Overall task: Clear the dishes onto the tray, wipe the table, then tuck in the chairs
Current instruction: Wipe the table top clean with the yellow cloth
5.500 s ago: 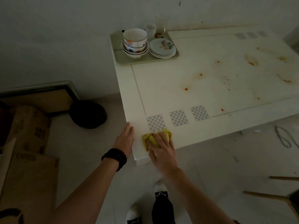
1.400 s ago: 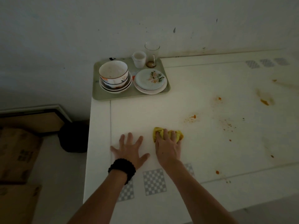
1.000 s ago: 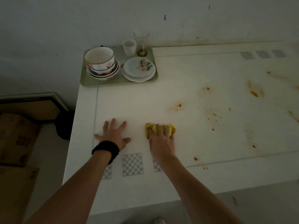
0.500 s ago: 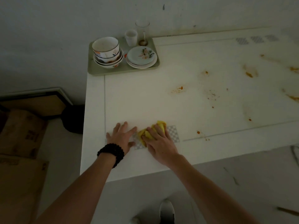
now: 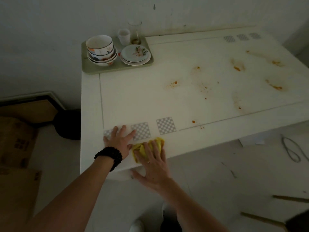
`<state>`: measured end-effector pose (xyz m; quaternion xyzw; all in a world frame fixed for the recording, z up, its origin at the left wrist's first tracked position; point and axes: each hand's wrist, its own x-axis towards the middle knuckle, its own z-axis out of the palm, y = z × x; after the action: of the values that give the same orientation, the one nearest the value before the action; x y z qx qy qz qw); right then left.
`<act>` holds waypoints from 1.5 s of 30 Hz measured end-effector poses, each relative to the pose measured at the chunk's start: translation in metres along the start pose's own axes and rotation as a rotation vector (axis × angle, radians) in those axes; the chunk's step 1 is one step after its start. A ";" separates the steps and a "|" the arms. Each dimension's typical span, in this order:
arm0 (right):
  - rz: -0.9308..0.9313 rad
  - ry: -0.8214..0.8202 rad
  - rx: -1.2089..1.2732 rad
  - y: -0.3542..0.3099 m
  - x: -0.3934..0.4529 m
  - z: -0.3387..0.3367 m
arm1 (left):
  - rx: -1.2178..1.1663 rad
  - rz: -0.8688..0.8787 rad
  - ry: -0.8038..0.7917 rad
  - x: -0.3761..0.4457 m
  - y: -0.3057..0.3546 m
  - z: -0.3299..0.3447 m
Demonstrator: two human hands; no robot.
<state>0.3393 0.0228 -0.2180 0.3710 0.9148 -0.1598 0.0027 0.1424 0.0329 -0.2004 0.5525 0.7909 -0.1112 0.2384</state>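
Yellow cloth [image 5: 147, 145]: soft, light, bunched; judged best pressed flat from above. Right hand [image 5: 153, 166] spread, pressing it; left hand [image 5: 119, 139] released, flat on surface [image 5: 150, 97].

one table [image 5: 133, 97]. one tray [image 5: 117, 67]. bowls [image 5: 100, 49]: stacked, at least three, maybe four; exact count unclear. plates [image 5: 135, 55]: stacked, two or three. one small white cup [image 5: 124, 36]. one glass [image 5: 135, 30]. one yellow cloth [image 5: 148, 146]. checkered squares [image 5: 165, 125]: three near edge, three at far corner, six total. two hands: left hand [image 5: 119, 139], right hand [image 5: 153, 166]. one beaded bracelet [image 5: 109, 155]. orange stains [image 5: 237, 67]: roughly eight patches, plus scattered specks. cardboard boxes [image 5: 16, 143]: two.
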 end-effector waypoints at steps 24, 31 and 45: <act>0.060 0.000 -0.062 0.146 -0.043 -0.038 | -0.079 0.069 0.143 0.010 0.151 0.014; 0.091 0.022 -0.085 0.209 -0.059 -0.046 | -0.090 0.040 0.176 0.037 0.197 0.010; 0.259 -0.055 0.089 0.180 0.017 -0.060 | -0.058 -0.018 0.185 0.046 0.200 0.008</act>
<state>0.4562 0.1733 -0.2152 0.4814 0.8507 -0.2086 0.0318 0.3177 0.1398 -0.2129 0.5460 0.8175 -0.0390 0.1791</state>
